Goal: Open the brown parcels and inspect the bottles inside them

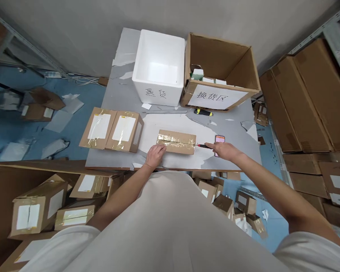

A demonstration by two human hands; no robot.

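Setting: I stood in a cluttered stockroom, watching a person at a grey table (121, 94) littered with torn paper.

Taped box: a small brown carton (176, 142) lay near the table's near edge, sealed with clear tape along its top. Its long axis ran left to right, straight across in front of the person.

Left hand: the left hand (155, 155) rested on the box's near left corner, fingers curled loosely over the edge, pressing down rather than clutching it.

Right hand: the right hand (225, 150) sat just right of the box, gripping a red-handled cutter (203, 146) with the forefinger stretched along it. The tip pointed left, at or very close to the right end of the tape seam (I could not tell whether it was touching).

Key relation: the box lay to the left of the cutter hand, and the seam followed the same left-right line as the tool.

Phone: a pink phone (219, 140) lay on the table, just beyond the right hand.

Far side: a white foam box (158, 68), open, stood beside an open cardboard bin (221, 71).

Left of the box: two more taped cartons (112, 129) sat side by side.

Near the bin: a yellow and black knife (203, 112) lay unused.
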